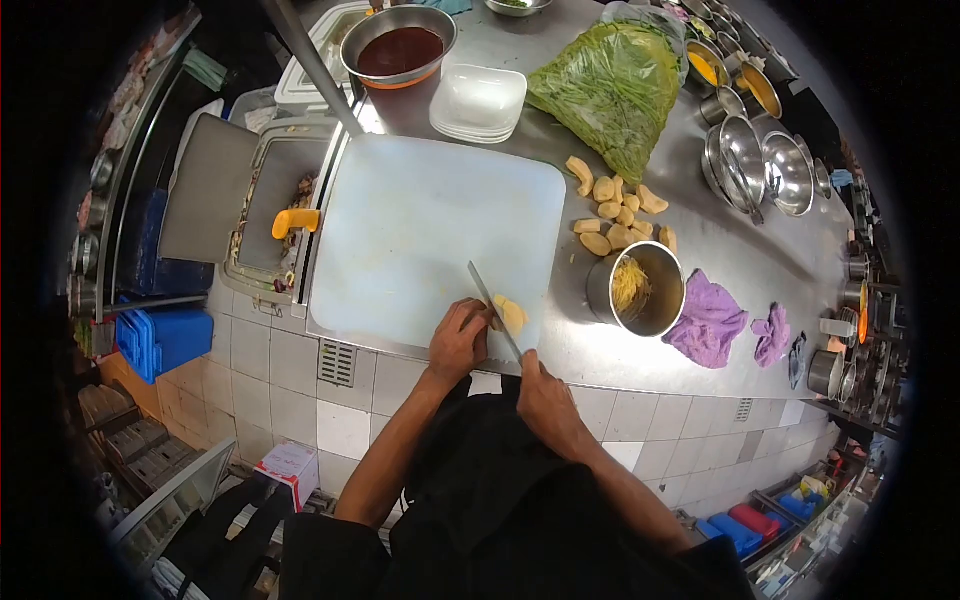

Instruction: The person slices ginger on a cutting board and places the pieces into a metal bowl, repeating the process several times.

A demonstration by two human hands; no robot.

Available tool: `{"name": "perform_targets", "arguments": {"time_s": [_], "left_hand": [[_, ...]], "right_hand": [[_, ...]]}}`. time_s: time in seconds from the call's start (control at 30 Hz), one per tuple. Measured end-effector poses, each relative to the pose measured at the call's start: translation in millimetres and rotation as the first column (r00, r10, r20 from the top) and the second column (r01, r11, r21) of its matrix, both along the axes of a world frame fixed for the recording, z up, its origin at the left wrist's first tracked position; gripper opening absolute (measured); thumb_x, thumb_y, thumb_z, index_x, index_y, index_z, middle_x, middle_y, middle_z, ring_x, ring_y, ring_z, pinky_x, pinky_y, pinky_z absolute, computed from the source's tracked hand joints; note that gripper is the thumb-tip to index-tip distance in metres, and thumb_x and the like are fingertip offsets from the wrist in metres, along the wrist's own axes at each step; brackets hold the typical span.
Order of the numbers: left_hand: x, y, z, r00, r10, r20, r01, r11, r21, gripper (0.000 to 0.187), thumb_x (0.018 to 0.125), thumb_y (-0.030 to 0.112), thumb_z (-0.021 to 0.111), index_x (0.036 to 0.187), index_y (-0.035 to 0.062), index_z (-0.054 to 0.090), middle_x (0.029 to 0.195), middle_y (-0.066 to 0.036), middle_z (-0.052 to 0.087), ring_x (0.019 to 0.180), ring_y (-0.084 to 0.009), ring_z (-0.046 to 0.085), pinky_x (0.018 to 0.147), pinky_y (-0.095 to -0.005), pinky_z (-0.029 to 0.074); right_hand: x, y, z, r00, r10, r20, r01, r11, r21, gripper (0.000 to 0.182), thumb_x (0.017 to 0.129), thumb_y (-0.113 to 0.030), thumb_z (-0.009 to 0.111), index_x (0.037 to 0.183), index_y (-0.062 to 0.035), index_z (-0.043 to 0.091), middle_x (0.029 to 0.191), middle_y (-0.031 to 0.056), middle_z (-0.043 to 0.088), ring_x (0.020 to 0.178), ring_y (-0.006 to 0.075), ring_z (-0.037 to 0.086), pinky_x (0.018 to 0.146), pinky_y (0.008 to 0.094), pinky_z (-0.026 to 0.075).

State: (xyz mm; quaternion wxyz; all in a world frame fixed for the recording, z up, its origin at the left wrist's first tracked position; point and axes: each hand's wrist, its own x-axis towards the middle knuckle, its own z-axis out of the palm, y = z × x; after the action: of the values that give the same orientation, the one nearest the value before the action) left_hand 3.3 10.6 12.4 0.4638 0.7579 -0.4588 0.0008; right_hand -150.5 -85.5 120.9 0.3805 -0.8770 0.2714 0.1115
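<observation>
My right hand (545, 405) is wrapped round the handle of a kitchen knife (488, 296), its blade slanting up and left across the white cutting board (430, 215). Beside the blade, my left hand (460, 338) has its fingers curled down on what looks like a piece of ginger, mostly hidden under them. Pale yellow ginger slices (511, 315) lie on the board just right of the blade. Off the board's right edge are several peeled ginger pieces (609, 210). Next to them, a metal pot (668, 305) holds fine yellow shreds (630, 285).
A purple cloth (706, 320) lies right of the pot. Behind the board stand stacked white dishes (480, 100), a bowl of dark red liquid (400, 52) and a bag of greens (610, 90). Metal bowls (735, 165) sit far right. An orange-handled tool (295, 222) rests by the left bin (235, 265).
</observation>
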Motion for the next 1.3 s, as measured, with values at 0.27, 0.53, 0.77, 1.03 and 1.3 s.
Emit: {"name": "perform_targets", "arguments": {"time_s": [0.27,0.53,0.77,1.03,1.3], "left_hand": [[1.6,-0.6,0.8,0.995,0.028,-0.093,-0.036,0.996,-0.085,0.025,0.078,-0.012,0.068,0.099,0.0016,0.067,0.1,-0.012,0.067,0.095,-0.0325,0.067,0.081,-0.0397,0.057],[-4.1,7.5,0.2,0.999,-0.022,-0.034,0.02,0.998,-0.051,0.022,0.077,-0.012,0.067,0.095,0.0001,0.065,0.103,-0.015,0.067,0.095,-0.0339,0.067,0.081,-0.0397,0.056],[-7.2,9.3,-19.3,0.999,0.031,0.011,-0.029,0.992,-0.125,0.03,0.076,-0.009,0.069,0.103,0.0019,0.064,0.109,-0.019,0.063,0.102,-0.0358,0.063,0.084,-0.0425,0.055],[-6.7,8.7,-12.7,0.996,0.032,0.079,-0.021,0.992,-0.126,0.059,0.073,-0.012,0.069,0.126,0.0117,0.065,0.115,-0.018,0.059,0.105,-0.0343,0.058,0.088,-0.0428,0.053],[-6.6,7.5,-9.3,0.993,0.047,0.109,-0.037,0.996,-0.086,0.065,0.071,-0.011,0.071,0.129,0.0177,0.066,0.117,-0.016,0.059,0.104,-0.0323,0.061,0.088,-0.0419,0.053]], "right_hand": [[10.0,-0.6,-25.8,0.999,-0.039,0.023,0.039,0.999,0.002,0.019,0.09,0.005,0.045,0.107,0.0023,0.038,0.093,0.0367,0.062,0.08,0.0592,0.061,0.072,0.0656,0.049],[-4.0,14.6,-22.9,0.999,0.041,-0.008,-0.042,0.992,-0.12,0.029,0.09,-0.001,0.053,0.116,-0.0003,0.041,0.09,0.0254,0.063,0.072,0.0482,0.067,0.064,0.0576,0.057],[-1.1,15.6,-25.8,0.995,0.08,0.066,-0.056,0.951,-0.304,0.02,0.097,-0.018,0.056,0.11,-0.0033,0.052,0.092,0.0172,0.065,0.081,0.0363,0.069,0.073,0.0507,0.054],[7.8,-15.9,-8.9,0.985,0.033,0.168,-0.015,0.994,-0.104,0.035,0.1,-0.036,0.06,0.102,-0.0008,0.061,0.087,0.0186,0.068,0.086,0.0396,0.068,0.079,0.0532,0.051],[51.2,-49.4,-48.3,0.963,-0.053,0.263,0.017,0.991,0.136,0.022,0.091,-0.02,0.068,0.101,-0.0006,0.068,0.087,0.0182,0.072,0.076,0.036,0.071,0.069,0.0449,0.055]]}}
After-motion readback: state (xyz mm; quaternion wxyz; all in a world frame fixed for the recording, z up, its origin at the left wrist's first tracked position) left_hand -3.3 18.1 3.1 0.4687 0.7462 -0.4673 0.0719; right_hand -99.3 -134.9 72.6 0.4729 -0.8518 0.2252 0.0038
